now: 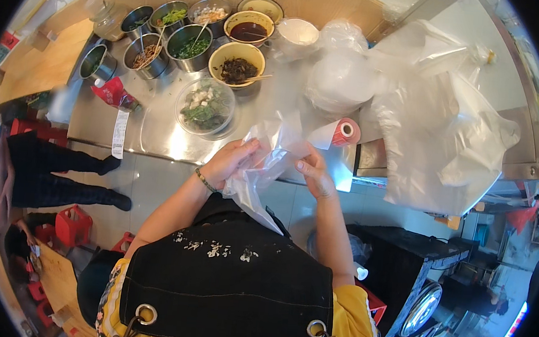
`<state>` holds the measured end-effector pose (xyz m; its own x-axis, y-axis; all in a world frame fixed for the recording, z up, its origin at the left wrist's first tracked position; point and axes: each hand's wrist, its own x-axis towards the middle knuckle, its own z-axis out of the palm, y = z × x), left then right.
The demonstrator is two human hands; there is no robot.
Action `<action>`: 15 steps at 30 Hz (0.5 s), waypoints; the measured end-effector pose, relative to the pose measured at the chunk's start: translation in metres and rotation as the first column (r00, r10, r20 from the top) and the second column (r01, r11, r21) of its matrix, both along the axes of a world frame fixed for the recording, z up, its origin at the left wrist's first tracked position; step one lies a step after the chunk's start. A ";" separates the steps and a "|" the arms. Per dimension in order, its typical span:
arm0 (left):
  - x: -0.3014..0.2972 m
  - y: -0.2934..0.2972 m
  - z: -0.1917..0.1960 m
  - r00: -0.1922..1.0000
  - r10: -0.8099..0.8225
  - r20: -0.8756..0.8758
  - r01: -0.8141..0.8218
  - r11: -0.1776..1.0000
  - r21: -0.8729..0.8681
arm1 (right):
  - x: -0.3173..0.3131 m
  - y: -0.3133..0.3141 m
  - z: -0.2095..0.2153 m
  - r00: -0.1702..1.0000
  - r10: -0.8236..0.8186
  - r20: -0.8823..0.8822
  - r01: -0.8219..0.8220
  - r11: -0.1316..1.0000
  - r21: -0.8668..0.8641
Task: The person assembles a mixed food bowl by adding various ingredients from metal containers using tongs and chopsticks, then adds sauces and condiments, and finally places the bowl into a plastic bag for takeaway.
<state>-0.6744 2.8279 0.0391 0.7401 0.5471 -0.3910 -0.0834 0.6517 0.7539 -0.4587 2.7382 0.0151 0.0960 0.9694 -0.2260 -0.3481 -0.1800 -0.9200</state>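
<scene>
Between my hands, at the near edge of the steel counter, is a thin clear plastic bag (250,189), its body hanging down toward my apron. My left hand (227,161) has its fingers closed on one side of it. The fingers of my right hand (313,172) are closed on the other side. Just beyond my left hand stands a round clear plastic bowl (206,108) with green leaves and pale pieces in it. A roll of film with a red wrapper (346,131) lies beyond my right hand.
Steel pots (189,47) and yellow-rimmed bowls (238,65) of toppings line the counter's back. A red pouch (114,93) and a paper slip (120,132) lie left. Stacked plastic bags (446,138) drape over the right edge. A person in dark trousers (60,171) is at left.
</scene>
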 end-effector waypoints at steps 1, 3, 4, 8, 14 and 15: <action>0.000 0.000 0.003 1.000 0.000 -0.019 0.000 1.000 -0.001 | 0.007 0.003 0.003 0.996 0.067 0.056 -0.065 0.998 -0.023; -0.004 0.003 0.001 1.000 0.009 -0.023 -0.007 0.999 0.050 | 0.015 0.008 0.010 0.978 0.158 0.137 -0.152 0.987 -0.054; -0.005 0.006 -0.002 1.000 0.013 -0.025 -0.011 0.997 0.075 | 0.016 0.009 0.013 0.971 0.173 0.163 -0.165 0.984 -0.062; -0.005 0.029 -0.021 0.981 0.012 -0.191 0.037 0.968 0.249 | 0.025 0.000 0.031 0.968 0.221 0.116 -0.201 0.966 -0.166; -0.003 0.027 -0.050 0.875 0.239 -0.420 0.156 0.683 0.713 | 0.024 -0.012 0.011 0.983 0.087 0.163 -0.046 0.970 -0.237; -0.002 0.024 -0.063 0.855 0.386 -0.347 0.137 0.478 0.868 | 0.027 -0.017 0.014 0.976 0.035 0.217 0.011 0.978 -0.210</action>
<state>-0.6764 2.8519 -0.0240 0.5117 0.8555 0.0792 0.3950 -0.3161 0.8626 -0.4320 2.7210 0.0286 0.1543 0.9042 -0.3983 -0.1396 -0.3791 -0.9147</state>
